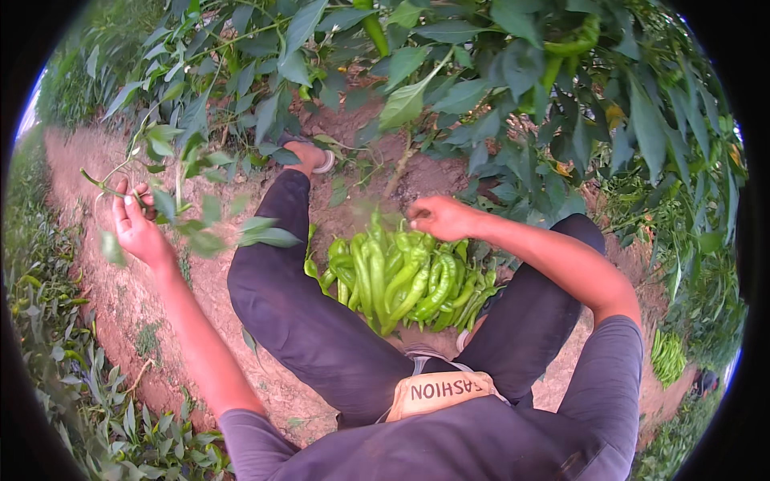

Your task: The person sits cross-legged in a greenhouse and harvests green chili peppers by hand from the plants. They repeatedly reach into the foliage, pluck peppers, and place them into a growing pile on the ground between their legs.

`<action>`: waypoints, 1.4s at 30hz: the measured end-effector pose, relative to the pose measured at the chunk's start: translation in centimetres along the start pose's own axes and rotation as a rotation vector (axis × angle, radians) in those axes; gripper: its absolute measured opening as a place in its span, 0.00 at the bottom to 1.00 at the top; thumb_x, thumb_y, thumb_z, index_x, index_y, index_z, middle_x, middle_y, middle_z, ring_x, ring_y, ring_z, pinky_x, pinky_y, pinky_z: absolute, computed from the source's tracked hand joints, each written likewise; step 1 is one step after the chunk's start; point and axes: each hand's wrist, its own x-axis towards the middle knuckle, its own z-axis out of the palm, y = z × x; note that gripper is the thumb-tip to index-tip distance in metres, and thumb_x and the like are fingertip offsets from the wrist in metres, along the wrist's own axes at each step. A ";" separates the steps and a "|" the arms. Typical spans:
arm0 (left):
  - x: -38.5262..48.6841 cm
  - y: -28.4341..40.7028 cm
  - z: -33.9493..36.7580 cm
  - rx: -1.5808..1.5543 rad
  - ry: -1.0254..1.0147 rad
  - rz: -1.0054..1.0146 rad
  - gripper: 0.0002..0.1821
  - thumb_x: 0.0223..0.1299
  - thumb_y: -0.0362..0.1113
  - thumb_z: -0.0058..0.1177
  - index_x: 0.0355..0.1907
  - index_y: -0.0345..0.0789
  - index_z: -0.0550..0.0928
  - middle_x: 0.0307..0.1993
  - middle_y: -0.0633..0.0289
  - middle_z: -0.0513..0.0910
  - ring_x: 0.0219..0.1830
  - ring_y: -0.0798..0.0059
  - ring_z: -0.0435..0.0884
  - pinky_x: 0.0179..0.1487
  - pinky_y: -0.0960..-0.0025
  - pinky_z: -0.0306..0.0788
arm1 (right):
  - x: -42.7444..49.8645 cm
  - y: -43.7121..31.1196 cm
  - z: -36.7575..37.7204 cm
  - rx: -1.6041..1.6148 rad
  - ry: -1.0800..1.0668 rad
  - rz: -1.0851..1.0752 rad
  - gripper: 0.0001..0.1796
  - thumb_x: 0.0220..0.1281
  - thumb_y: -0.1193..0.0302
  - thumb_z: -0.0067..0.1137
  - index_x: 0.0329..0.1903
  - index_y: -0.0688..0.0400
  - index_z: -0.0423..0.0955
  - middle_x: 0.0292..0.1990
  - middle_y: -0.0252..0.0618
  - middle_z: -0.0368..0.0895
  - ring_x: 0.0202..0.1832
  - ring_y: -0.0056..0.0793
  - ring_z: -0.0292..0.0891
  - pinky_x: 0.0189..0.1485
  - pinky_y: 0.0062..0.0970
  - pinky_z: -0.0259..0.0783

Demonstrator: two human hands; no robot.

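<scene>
A heap of long green peppers [403, 276] lies on the soil between my bent legs. At the left, my left hand [135, 219] grips the green stem of a pepper plant branch [198, 225] whose leaves hang to the right, some of them blurred. Over the heap's upper edge is my right hand [439, 217], its fingers curled; whether something small is between them I cannot tell. Leafy pepper plants [463, 96] rise in front of me, with a green pepper [374, 33] hanging among the leaves near the top.
Reddish soil [204, 337] runs under and beside my legs. Another row of pepper plants [132, 415] borders it at the left. A second heap of green peppers [668, 358] lies farther off at the right. A plant's stem [400, 171] stands just beyond the near heap.
</scene>
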 end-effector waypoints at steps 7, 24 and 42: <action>0.7 -0.5 -0.7 1.085 -0.208 -0.243 0.34 0.73 0.38 0.59 0.77 0.31 0.68 0.70 0.40 0.77 0.73 0.50 0.76 0.72 0.52 0.73 | 7.3 2.5 0.1 -0.038 0.202 -0.133 0.20 0.70 0.68 0.62 0.62 0.58 0.81 0.56 0.53 0.87 0.55 0.49 0.85 0.61 0.43 0.79; -14.5 -4.3 22.3 0.528 -0.970 0.112 0.49 0.52 0.32 0.76 0.76 0.28 0.65 0.66 0.39 0.74 0.67 0.44 0.76 0.71 0.51 0.70 | 10.5 -6.5 -2.2 0.043 0.465 -0.435 0.21 0.80 0.54 0.49 0.46 0.60 0.78 0.29 0.56 0.85 0.32 0.53 0.85 0.37 0.50 0.77; -7.2 10.9 4.3 1.469 0.121 0.379 0.31 0.68 0.37 0.60 0.70 0.24 0.73 0.67 0.39 0.77 0.70 0.44 0.72 0.71 0.50 0.70 | 7.0 -10.3 -10.6 0.314 0.652 -0.571 0.20 0.80 0.74 0.46 0.68 0.64 0.72 0.48 0.47 0.88 0.44 0.31 0.86 0.48 0.34 0.82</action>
